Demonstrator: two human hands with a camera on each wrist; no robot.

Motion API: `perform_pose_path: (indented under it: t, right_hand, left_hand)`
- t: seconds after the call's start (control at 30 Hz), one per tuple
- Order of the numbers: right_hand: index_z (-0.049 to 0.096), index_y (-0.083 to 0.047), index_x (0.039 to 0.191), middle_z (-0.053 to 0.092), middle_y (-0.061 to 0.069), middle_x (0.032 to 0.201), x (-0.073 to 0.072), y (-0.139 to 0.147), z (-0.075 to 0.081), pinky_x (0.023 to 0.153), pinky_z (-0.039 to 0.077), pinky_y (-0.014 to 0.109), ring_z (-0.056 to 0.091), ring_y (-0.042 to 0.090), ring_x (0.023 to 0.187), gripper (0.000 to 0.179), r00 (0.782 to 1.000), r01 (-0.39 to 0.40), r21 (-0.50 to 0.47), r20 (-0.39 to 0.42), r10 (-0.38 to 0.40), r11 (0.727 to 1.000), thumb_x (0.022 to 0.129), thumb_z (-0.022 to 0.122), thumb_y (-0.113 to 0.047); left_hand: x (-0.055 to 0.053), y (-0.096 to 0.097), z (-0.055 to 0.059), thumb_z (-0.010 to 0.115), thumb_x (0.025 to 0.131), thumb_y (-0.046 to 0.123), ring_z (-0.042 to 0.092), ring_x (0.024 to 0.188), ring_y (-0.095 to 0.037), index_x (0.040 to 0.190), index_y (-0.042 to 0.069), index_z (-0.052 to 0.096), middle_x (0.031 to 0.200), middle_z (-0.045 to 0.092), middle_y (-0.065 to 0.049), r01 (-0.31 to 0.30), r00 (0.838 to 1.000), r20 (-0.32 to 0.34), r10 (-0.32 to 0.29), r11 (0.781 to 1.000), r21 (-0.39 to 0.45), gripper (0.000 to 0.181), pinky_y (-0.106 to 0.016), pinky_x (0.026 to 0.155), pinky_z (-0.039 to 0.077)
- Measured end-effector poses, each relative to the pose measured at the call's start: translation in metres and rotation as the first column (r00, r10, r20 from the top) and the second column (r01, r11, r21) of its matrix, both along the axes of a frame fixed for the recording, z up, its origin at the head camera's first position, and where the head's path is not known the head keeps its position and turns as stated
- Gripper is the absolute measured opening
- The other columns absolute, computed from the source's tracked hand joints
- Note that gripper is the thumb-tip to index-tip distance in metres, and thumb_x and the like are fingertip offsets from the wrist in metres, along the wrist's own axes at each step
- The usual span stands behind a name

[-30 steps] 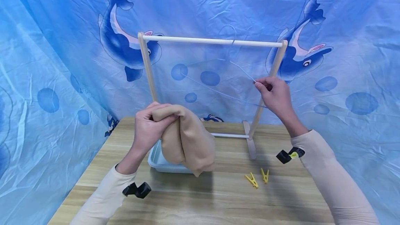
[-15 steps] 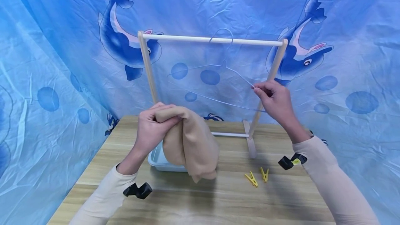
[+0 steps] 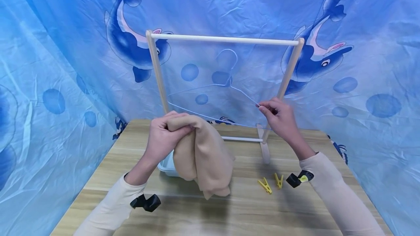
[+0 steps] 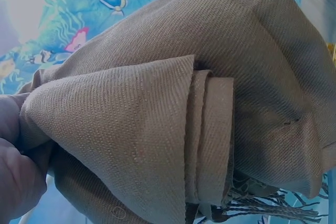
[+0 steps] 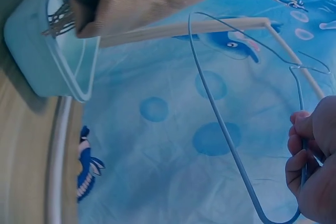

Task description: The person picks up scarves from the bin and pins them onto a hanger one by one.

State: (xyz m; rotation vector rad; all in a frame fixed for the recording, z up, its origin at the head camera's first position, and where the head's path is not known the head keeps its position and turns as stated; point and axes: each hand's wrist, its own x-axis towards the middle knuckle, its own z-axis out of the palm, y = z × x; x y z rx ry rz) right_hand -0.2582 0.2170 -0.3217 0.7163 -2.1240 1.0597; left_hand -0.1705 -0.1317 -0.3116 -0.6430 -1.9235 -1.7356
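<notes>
My left hand (image 3: 164,136) pinches the folded top of a tan scarf (image 3: 210,159), which hangs down in loose folds above the table. In the left wrist view, the scarf (image 4: 131,114) shows a woven texture, layered edges and a dark fringe. With thumb and fingers, my right hand (image 3: 279,117) grips one sloping shoulder of a thin pale blue wire hanger (image 3: 243,93). The hanger is upright, hook at the top, with its left end behind the scarf's upper left. In the right wrist view the hanger's long bottom bar (image 5: 227,132) shows whole.
A wooden rack with a white top rail (image 3: 223,39) stands at the back. Partly hidden by the scarf, a light blue basin (image 3: 168,168) sits on the table (image 3: 256,210). Two yellow clothespins (image 3: 265,185) lie right of centre. A blue dolphin-print curtain (image 3: 210,3) surrounds the table.
My right hand has brought the hanger down and left, so its hook has dropped from the top rail's height to below it. The left hand with the scarf has shifted slightly right and down.
</notes>
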Motion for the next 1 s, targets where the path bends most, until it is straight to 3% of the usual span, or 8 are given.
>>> perform_pose_path:
  t: [0.5, 0.77, 1.0]
  right_hand:
    - [0.080, -0.002, 0.105, 0.063, 0.004, 0.079, 0.001, -0.008, -0.038, 0.051, 0.036, 0.020, 0.046, 0.013, 0.060, 0.013, 0.995, -0.037, -0.004, 0.091, 0.037, 0.999, 0.096, 0.070, -0.003]
    - [0.080, -0.004, 0.104, 0.061, 0.003, 0.077, 0.003, -0.010, -0.049, 0.051, 0.037, 0.022, 0.045, 0.012, 0.059, 0.013, 0.993, -0.044, -0.013, 0.107, 0.045, 0.999, 0.097, 0.069, -0.005]
    - [0.080, -0.004, 0.104, 0.062, 0.001, 0.078, 0.006, -0.016, -0.057, 0.053, 0.037, 0.021, 0.046, 0.011, 0.061, 0.013, 0.993, -0.063, -0.017, 0.096, 0.064, 0.998, 0.096, 0.071, -0.004]
  left_hand:
    - [0.003, 0.008, 0.008, 0.080, 0.084, -0.005, 0.063, 0.085, -0.019, 0.101, 0.006, 0.082, 0.091, 0.074, -0.001, 0.028, 0.999, -0.024, -0.028, 0.999, 0.030, 0.020, -0.030, 0.071, 0.058]
    - [0.004, 0.012, 0.014, 0.078, 0.085, -0.006, 0.063, 0.085, -0.020, 0.099, 0.008, 0.082, 0.088, 0.071, -0.002, 0.048, 0.998, -0.044, -0.045, 0.997, 0.054, 0.020, -0.031, 0.071, 0.057]
    - [0.001, 0.016, 0.018, 0.079, 0.085, -0.005, 0.060, 0.080, -0.020, 0.098, 0.009, 0.082, 0.084, 0.070, -0.002, 0.027, 0.998, -0.067, -0.020, 0.995, 0.101, 0.019, -0.028, 0.067, 0.056]
